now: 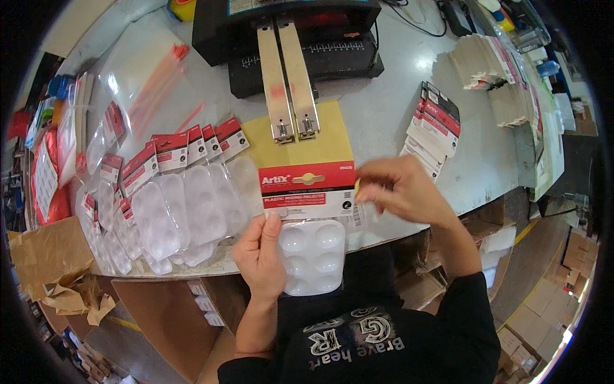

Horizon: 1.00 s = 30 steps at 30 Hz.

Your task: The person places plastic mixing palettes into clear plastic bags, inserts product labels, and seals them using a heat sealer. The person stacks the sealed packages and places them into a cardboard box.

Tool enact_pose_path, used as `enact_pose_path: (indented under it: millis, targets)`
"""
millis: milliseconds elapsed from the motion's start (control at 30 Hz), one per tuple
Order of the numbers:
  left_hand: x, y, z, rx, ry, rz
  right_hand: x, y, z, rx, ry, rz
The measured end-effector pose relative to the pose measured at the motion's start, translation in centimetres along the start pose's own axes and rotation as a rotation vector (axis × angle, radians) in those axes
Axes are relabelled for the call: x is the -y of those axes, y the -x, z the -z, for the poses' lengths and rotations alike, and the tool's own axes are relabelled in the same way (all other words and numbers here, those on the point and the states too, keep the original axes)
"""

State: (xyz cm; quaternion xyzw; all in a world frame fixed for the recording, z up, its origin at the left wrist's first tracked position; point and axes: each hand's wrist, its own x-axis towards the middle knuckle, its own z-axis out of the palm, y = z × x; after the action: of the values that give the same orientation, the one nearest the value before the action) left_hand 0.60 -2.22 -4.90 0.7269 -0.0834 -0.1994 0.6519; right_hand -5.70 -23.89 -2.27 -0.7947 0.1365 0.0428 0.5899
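My left hand (261, 254) holds a clear plastic palette with round wells (313, 256) in a bag, thumb on the lower left corner of its red and white header card (307, 190). My right hand (400, 189) pinches the right edge of that card. The card lies just in front of the two metal arms (288, 83) of a black stapling machine (288, 38), over a yellow sheet (300, 147).
A fanned row of packed palettes with red header cards (173, 205) lies to the left on the grey table (390, 109). Stacks of loose header cards (432, 131) sit to the right, white folded cards (486, 64) behind them. Cardboard boxes (160, 313) stand below the table edge.
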Motion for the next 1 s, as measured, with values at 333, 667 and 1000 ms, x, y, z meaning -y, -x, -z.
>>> enact_pose_path:
  millis: [333,667,1000]
  targets:
    - [1.4,0.0,-0.6,-0.029,0.024,0.026,-2.6,2.1,-1.5,0.038,-0.399,-0.261]
    - [2.2,0.1,-0.1,-0.053,0.059,0.074,-2.6,2.7,-3.5,-0.029,-0.498,-0.302]
    - [2.8,-5.2,-0.7,-0.051,-0.097,-0.001,-4.3,-2.3,-6.5,-0.357,-0.779,-0.195]
